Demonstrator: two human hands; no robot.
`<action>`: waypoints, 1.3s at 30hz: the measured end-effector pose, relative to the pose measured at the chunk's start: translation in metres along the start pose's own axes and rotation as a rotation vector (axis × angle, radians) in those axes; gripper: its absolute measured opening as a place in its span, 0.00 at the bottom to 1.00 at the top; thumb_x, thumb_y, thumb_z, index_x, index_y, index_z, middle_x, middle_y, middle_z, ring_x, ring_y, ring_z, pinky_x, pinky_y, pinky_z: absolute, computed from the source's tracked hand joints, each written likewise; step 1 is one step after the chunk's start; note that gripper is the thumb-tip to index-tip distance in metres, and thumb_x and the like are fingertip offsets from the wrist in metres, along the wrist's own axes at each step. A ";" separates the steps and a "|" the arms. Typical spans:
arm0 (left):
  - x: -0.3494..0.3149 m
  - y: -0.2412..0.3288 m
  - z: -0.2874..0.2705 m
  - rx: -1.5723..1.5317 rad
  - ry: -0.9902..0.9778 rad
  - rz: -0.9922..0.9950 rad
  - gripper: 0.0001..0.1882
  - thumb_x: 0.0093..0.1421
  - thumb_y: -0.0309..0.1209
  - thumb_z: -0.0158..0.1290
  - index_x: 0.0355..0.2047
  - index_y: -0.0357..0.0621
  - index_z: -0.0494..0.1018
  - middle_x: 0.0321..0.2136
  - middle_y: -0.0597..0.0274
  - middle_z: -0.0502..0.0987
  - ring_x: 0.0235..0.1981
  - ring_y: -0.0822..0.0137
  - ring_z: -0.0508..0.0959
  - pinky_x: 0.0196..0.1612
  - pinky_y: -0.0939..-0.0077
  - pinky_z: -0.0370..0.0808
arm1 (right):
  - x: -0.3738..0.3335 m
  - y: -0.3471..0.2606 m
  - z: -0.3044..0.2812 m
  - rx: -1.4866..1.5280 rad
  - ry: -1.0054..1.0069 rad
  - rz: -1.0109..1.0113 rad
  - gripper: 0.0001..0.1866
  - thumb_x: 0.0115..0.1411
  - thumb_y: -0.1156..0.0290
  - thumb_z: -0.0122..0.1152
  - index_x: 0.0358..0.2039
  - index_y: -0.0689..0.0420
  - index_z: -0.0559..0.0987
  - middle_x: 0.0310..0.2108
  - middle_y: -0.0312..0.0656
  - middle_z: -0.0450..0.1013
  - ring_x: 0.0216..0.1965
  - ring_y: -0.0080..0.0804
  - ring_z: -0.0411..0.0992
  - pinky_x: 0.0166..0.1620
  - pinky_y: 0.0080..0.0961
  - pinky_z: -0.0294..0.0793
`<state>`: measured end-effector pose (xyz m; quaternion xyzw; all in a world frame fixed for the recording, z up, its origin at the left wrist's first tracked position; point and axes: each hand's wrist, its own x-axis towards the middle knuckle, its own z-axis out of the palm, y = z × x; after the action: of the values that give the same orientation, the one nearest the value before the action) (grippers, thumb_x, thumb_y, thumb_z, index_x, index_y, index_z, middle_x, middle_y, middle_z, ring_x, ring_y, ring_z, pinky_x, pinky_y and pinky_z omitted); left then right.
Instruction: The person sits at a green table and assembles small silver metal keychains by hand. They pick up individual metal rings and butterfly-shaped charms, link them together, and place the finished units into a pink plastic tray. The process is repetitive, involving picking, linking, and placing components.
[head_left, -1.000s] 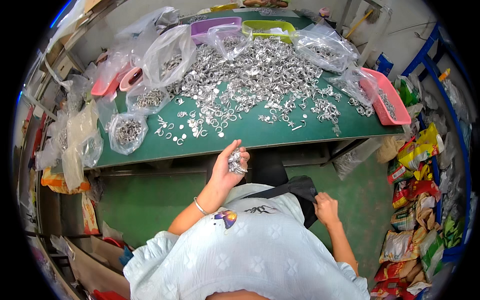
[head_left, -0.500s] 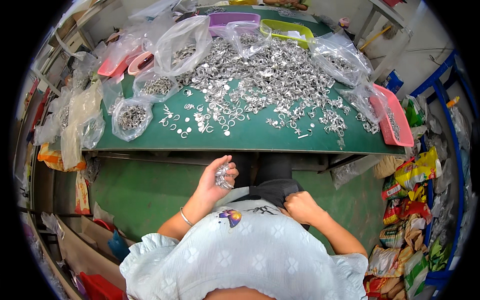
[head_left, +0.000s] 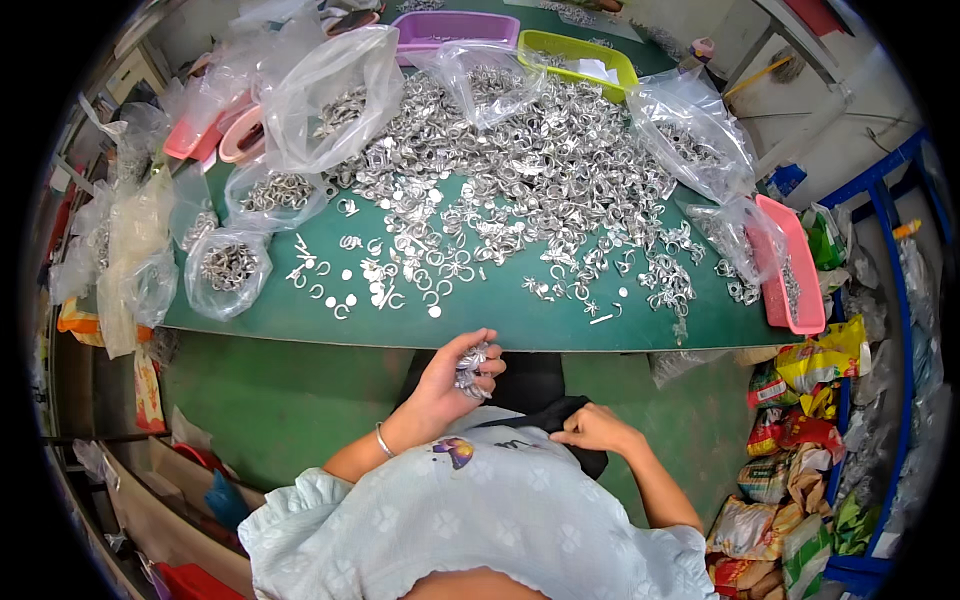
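My left hand [head_left: 452,382] is cupped shut around a clump of silver metal rings [head_left: 474,368], just off the table's near edge. My right hand [head_left: 597,429] is at my lap with its fingers curled on a dark cloth [head_left: 553,420]. Its fingertips are partly hidden. Across the green table [head_left: 400,325] spreads a big heap of silver metal rings and small flower-like pieces [head_left: 540,160]. Loose open rings and small round discs [head_left: 434,311] lie scattered before the heap, nearest to my left hand.
Clear plastic bags of metal pieces [head_left: 228,268] stand at the left; another bag [head_left: 692,140] is at the right. A pink tray [head_left: 812,310], a purple tray [head_left: 415,35] and a lime-green tray [head_left: 625,72] border the heap. Packed bags [head_left: 825,360] fill a blue rack [head_left: 893,240] at right.
The view has shifted, bringing the table edge lower in the picture. My left hand is closer to that edge, still holding the rings. The right hand stays at the dark cloth.
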<state>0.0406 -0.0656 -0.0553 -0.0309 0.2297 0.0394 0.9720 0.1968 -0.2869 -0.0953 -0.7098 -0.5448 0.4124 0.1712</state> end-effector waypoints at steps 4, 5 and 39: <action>0.001 0.004 0.001 -0.030 0.012 0.009 0.06 0.57 0.32 0.49 0.31 0.43 0.68 0.23 0.64 0.67 0.22 0.74 0.65 0.16 0.87 0.64 | 0.019 -0.054 -0.075 0.501 0.441 -0.050 0.17 0.53 0.68 0.58 0.11 0.62 0.73 0.10 0.35 0.67 0.15 0.16 0.62 0.18 0.19 0.58; 0.001 0.003 0.008 -0.012 0.047 0.029 0.06 0.57 0.32 0.48 0.30 0.43 0.68 0.24 0.64 0.67 0.22 0.74 0.65 0.17 0.87 0.64 | 0.034 -0.058 -0.088 0.317 0.645 -0.092 0.14 0.52 0.70 0.59 0.12 0.62 0.73 0.10 0.37 0.65 0.14 0.19 0.62 0.19 0.20 0.58; 0.044 0.011 0.020 -0.188 -0.023 0.067 0.09 0.57 0.24 0.47 0.39 0.43 0.65 0.24 0.64 0.63 0.25 0.74 0.65 0.20 0.86 0.68 | 0.120 -0.045 -0.129 -0.532 1.097 -0.183 0.11 0.46 0.81 0.58 0.32 0.61 0.72 0.25 0.41 0.69 0.30 0.38 0.65 0.37 0.31 0.60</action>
<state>0.0873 -0.0508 -0.0577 -0.1140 0.2149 0.0938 0.9654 0.2760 -0.1347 -0.0346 -0.7874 -0.5201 -0.1793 0.2782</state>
